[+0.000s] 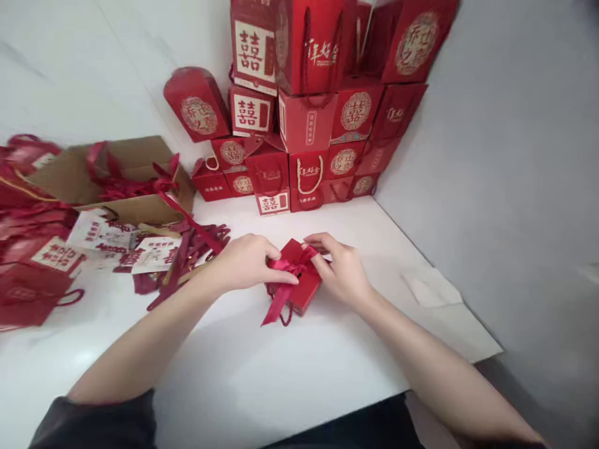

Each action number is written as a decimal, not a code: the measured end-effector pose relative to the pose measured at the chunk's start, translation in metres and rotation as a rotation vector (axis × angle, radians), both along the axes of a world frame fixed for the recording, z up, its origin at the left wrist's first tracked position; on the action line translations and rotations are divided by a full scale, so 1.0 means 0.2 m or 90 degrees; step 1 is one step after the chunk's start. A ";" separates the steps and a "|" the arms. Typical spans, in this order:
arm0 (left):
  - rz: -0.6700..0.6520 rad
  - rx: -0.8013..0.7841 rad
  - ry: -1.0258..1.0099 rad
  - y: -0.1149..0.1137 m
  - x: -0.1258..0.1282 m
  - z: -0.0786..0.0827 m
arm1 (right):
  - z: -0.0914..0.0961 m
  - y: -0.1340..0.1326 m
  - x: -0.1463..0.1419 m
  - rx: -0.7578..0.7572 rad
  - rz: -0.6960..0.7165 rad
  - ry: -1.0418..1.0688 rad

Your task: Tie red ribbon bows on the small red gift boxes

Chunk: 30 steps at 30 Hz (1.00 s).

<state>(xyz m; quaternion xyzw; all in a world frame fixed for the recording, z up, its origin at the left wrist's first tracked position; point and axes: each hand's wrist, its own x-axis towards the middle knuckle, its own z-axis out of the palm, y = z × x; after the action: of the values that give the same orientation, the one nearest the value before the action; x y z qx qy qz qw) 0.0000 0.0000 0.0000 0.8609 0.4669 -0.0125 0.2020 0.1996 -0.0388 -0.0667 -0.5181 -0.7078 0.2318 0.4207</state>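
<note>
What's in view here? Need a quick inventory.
small red gift box: 1, red, on the counter between the hands
red satin ribbon: 1, red, tied in a bow on that box
stacked gift boxes: many, too overlapped to count, red with gold and cream labels, piled in the corner
cardboard carton: 1, brown, open, at left on the counter
loose ribbons: a bunch, dark red, in front of the carton
printed cards: several, white and red, beside the ribbons
flat red bags: several, red, far left
paper sheet: 1, white, right of the hands
white counter: 1, white, under everything
left hand: 1, fingers on the ribbon
right hand: 1, fingers on the ribbon
</note>
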 end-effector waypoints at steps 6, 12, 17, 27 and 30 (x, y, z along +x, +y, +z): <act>-0.013 0.013 0.023 0.01 0.01 0.00 | -0.01 0.02 -0.01 -0.087 0.021 0.063; -0.019 0.014 0.019 0.02 0.01 -0.01 | -0.02 0.04 -0.01 -0.163 0.018 0.123; -0.007 -0.011 -0.012 0.02 0.01 -0.01 | -0.03 0.04 -0.02 -0.181 0.006 0.135; -0.007 -0.291 -0.194 0.13 -0.07 0.01 | -0.01 0.02 0.02 -0.045 -0.067 -0.099; -0.011 -0.342 -0.229 0.16 -0.06 -0.03 | -0.01 0.02 0.01 -0.028 -0.076 -0.121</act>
<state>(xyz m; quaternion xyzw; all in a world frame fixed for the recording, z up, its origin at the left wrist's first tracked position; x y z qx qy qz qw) -0.0130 0.0311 -0.0059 0.7692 0.3962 0.0152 0.5011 0.2024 -0.0354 -0.0689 -0.5882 -0.7071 0.1718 0.3530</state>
